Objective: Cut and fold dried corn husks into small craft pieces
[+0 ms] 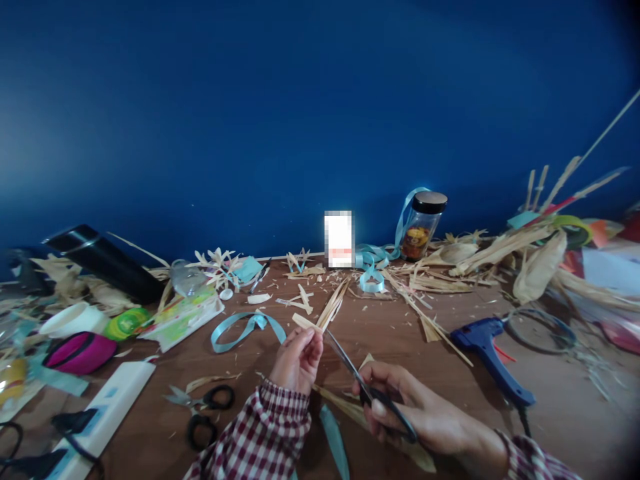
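Note:
My left hand [300, 353] pinches a bundle of dry corn husk strips [334, 308], which fan out away from me above the table. In my right hand [405, 403] is a pair of scissors [371, 392] with black handles, fingers wrapped through the loops. Their blades point up and left, with the tips close by the husk at my left fingertips. Whether the blades touch the husk I cannot tell. Under my hands lie a long husk piece [350, 408] and a light blue ribbon piece [334, 440].
A second pair of scissors [200, 402] and a white power strip [107, 413] lie left. A blue glue gun [495, 350] rests right, its cord running toward me. Behind stand a glass jar [423, 230], blue ribbon [373, 267] and husk scraps; a black cylinder [103, 263] leans at far left.

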A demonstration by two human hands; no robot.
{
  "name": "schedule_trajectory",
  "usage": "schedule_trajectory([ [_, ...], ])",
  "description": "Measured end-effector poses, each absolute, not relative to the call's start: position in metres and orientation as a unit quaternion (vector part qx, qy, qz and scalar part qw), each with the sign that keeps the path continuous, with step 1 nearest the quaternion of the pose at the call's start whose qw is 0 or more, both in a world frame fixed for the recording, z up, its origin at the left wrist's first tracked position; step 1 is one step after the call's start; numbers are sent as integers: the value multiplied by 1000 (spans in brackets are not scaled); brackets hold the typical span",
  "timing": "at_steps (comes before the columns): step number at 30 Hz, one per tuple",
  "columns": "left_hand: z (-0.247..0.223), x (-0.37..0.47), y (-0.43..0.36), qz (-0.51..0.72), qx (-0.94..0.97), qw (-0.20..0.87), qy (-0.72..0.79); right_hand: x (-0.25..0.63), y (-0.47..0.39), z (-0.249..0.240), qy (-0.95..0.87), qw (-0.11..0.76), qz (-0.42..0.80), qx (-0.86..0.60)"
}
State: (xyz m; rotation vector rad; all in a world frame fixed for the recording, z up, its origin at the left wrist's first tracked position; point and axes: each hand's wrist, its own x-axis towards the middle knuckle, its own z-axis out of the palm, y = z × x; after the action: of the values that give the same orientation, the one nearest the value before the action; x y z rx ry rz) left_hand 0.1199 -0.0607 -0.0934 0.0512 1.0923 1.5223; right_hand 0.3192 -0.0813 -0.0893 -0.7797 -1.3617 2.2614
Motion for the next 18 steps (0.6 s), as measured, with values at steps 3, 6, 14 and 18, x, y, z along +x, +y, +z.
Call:
schedule_trajectory([
  [3, -94, 120, -59, 651, 26, 594, 472, 319, -81, -90, -487, 192, 805, -279],
  [6, -95, 119, -59, 646, 33, 600, 471, 319, -80, -91, -490, 190, 805, -275],
  [14, -99, 116, -60, 642, 52, 618, 450, 320, -81, -93, -502, 201, 795, -275],
  [18, -100, 115, -60, 640, 49, 625, 445, 320, -81, -94, -494, 212, 801, -265],
])
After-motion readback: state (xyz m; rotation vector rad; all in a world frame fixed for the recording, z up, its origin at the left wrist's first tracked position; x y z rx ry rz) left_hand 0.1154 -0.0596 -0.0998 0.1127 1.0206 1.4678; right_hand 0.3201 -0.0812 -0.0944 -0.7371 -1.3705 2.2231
